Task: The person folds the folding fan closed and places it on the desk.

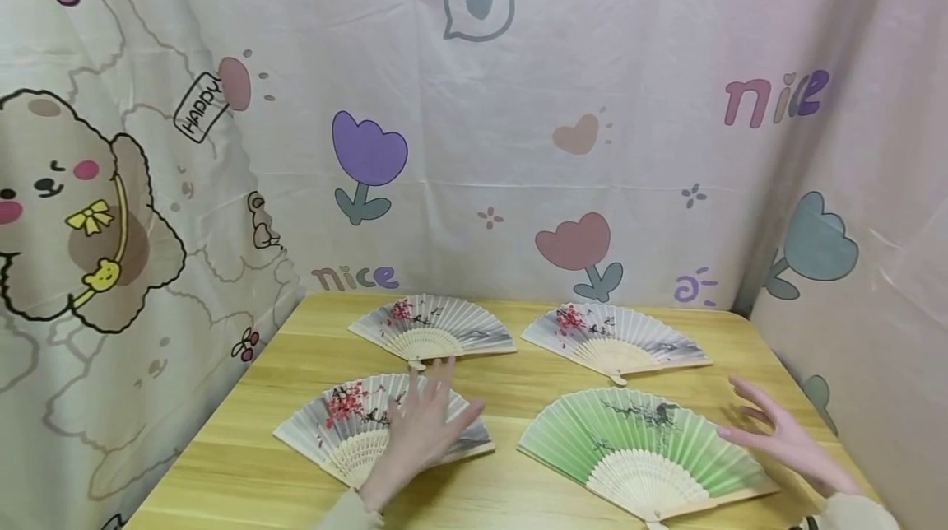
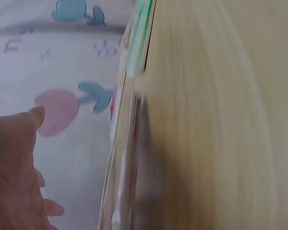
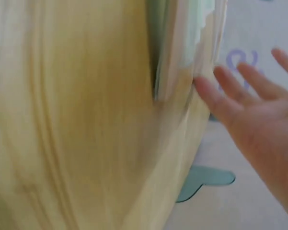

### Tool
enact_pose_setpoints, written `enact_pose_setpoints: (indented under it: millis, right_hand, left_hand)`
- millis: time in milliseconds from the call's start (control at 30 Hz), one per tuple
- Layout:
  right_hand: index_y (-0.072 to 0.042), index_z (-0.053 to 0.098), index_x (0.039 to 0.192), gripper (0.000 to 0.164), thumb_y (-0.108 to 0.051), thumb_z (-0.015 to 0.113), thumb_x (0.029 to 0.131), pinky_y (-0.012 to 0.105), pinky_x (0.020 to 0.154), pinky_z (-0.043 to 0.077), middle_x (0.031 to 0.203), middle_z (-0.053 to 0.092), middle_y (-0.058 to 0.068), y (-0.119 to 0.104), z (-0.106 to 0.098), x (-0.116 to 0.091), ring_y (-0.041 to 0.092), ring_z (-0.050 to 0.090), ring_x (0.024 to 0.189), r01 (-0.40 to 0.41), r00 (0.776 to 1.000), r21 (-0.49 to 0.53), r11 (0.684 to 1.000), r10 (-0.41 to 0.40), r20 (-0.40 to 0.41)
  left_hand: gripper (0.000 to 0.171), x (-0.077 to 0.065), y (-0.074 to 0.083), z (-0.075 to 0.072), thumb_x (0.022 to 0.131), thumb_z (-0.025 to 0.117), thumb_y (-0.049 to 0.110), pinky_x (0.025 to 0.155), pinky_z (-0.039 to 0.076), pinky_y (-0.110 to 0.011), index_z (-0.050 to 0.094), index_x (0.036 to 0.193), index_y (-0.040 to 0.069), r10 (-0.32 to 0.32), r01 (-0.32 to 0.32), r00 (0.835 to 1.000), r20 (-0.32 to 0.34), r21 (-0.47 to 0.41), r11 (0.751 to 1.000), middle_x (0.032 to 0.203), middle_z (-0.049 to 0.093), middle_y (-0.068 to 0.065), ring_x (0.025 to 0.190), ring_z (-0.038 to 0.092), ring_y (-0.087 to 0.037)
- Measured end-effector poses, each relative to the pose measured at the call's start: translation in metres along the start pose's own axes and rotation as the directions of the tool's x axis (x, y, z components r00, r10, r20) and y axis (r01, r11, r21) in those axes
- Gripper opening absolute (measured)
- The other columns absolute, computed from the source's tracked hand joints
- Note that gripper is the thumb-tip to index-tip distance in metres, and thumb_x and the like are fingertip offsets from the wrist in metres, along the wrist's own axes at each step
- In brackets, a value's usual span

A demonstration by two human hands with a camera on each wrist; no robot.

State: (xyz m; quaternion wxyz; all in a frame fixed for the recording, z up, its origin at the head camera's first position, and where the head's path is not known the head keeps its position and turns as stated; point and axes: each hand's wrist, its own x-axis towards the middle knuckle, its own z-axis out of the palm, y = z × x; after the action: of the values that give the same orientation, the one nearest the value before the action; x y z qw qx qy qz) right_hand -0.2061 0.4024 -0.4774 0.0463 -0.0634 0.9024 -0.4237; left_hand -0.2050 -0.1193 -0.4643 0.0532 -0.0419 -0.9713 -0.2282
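Over the near left folding fan (image 1: 363, 406), grey-white with red blossoms, my left hand (image 1: 422, 431) hovers with fingers spread, hiding part of its ribs. In the left wrist view the left hand (image 2: 14, 172) holds nothing. Near the right end of a spread green folding fan (image 1: 585, 427) is my right hand (image 1: 788, 439), fingers apart and grasping nothing; the right wrist view shows the right hand (image 3: 268, 115) beside the fan edge (image 3: 172, 52). Two more blossom fans lie spread behind, a left one (image 1: 481, 332) and a right one (image 1: 652, 337).
All the fans lie on a yellow wood-grain table (image 1: 244, 423). A printed cloth (image 1: 474, 102) with flowers and words hangs along the table's back edge, and similar cloth (image 1: 67, 398) covers the left and right sides.
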Motion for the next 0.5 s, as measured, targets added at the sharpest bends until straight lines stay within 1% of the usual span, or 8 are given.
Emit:
enact_pose_setpoints:
  millis: [67, 100, 167, 200, 300, 333, 433, 500]
  right_hand:
    - [-0.003, 0.014, 0.16, 0.081, -0.017, 0.064, 0.099, 0.01, 0.083, 0.053, 0.151, 0.041, -0.007, 0.008, -0.002, -0.003, -0.018, 0.045, 0.114, 0.038, 0.999, 0.064, 0.997, -0.039, 0.02]
    - [-0.006, 0.015, 0.16, 0.079, -0.014, 0.063, 0.099, 0.009, 0.083, 0.053, 0.143, 0.042, -0.021, 0.013, -0.003, -0.004, -0.025, 0.04, 0.108, 0.059, 0.998, 0.095, 0.994, -0.062, 0.029]
    - [-0.014, 0.018, 0.161, 0.075, -0.008, 0.061, 0.099, 0.009, 0.084, 0.052, 0.13, 0.037, -0.041, 0.019, -0.007, -0.007, -0.022, 0.045, 0.11, 0.083, 0.994, 0.168, 0.982, -0.094, 0.059]
    - [-0.018, 0.02, 0.16, 0.074, -0.006, 0.06, 0.099, 0.01, 0.083, 0.053, 0.127, 0.038, -0.045, 0.022, -0.008, -0.008, -0.022, 0.046, 0.111, 0.089, 0.992, 0.203, 0.975, -0.106, 0.075]
    - [-0.023, 0.023, 0.159, 0.072, -0.001, 0.057, 0.099, 0.01, 0.084, 0.054, 0.128, 0.043, -0.045, 0.031, -0.012, -0.011, -0.019, 0.049, 0.112, 0.129, 0.979, 0.265, 0.956, -0.165, 0.12]
    - [-0.023, 0.024, 0.158, 0.071, 0.0, 0.056, 0.099, 0.01, 0.085, 0.054, 0.129, 0.044, -0.044, 0.033, -0.013, -0.012, -0.018, 0.05, 0.112, 0.127, 0.977, 0.284, 0.95, -0.17, 0.13]
    - [-0.026, 0.026, 0.157, 0.07, 0.002, 0.055, 0.099, 0.009, 0.086, 0.053, 0.132, 0.045, -0.042, 0.04, -0.014, -0.013, -0.016, 0.051, 0.114, 0.142, 0.966, 0.315, 0.938, -0.202, 0.164]
    - [-0.032, 0.029, 0.154, 0.07, 0.004, 0.053, 0.099, 0.008, 0.088, 0.052, 0.134, 0.046, -0.041, 0.044, -0.015, -0.013, -0.015, 0.051, 0.115, 0.146, 0.952, 0.363, 0.92, -0.23, 0.199]
  left_hand:
    - [0.094, -0.001, 0.011, 0.009, 0.091, 0.045, 0.077, 0.118, 0.008, -0.084, 0.017, 0.162, 0.021, 0.023, -0.022, 1.0, 0.006, -0.044, 0.999, 0.167, 0.022, -0.011, 0.153, 0.016, -0.049]
    - [0.097, -0.001, 0.015, 0.013, 0.09, 0.048, 0.077, 0.119, 0.008, -0.083, 0.018, 0.162, 0.019, 0.033, -0.032, 0.999, 0.012, -0.078, 0.996, 0.167, 0.023, -0.012, 0.152, 0.017, -0.049]
    - [0.101, -0.002, 0.025, 0.022, 0.088, 0.052, 0.076, 0.121, 0.009, -0.081, 0.022, 0.161, 0.012, 0.06, -0.056, 0.998, 0.027, -0.138, 0.989, 0.165, 0.027, -0.017, 0.152, 0.02, -0.049]
    - [0.103, -0.002, 0.029, 0.027, 0.087, 0.055, 0.075, 0.122, 0.01, -0.08, 0.023, 0.16, 0.01, 0.076, -0.069, 0.996, 0.037, -0.165, 0.984, 0.164, 0.029, -0.019, 0.151, 0.021, -0.05]
    - [0.107, -0.003, 0.04, 0.039, 0.084, 0.064, 0.071, 0.122, 0.014, -0.078, 0.024, 0.159, 0.006, 0.128, -0.109, 0.99, 0.063, -0.245, 0.963, 0.161, 0.031, -0.026, 0.15, 0.024, -0.051]
    - [0.108, -0.003, 0.043, 0.043, 0.083, 0.068, 0.069, 0.122, 0.017, -0.078, 0.025, 0.158, 0.005, 0.144, -0.12, 0.987, 0.071, -0.272, 0.955, 0.16, 0.031, -0.028, 0.149, 0.026, -0.052]
    - [0.113, -0.003, 0.052, 0.053, 0.078, 0.078, 0.061, 0.119, 0.024, -0.078, 0.022, 0.159, 0.005, 0.175, -0.122, 0.978, 0.114, -0.369, 0.921, 0.16, 0.03, -0.03, 0.147, 0.027, -0.054]
    - [0.116, -0.003, 0.057, 0.058, 0.075, 0.084, 0.054, 0.118, 0.03, -0.077, 0.022, 0.158, 0.003, 0.194, -0.119, 0.971, 0.136, -0.428, 0.896, 0.159, 0.032, -0.03, 0.146, 0.031, -0.053]
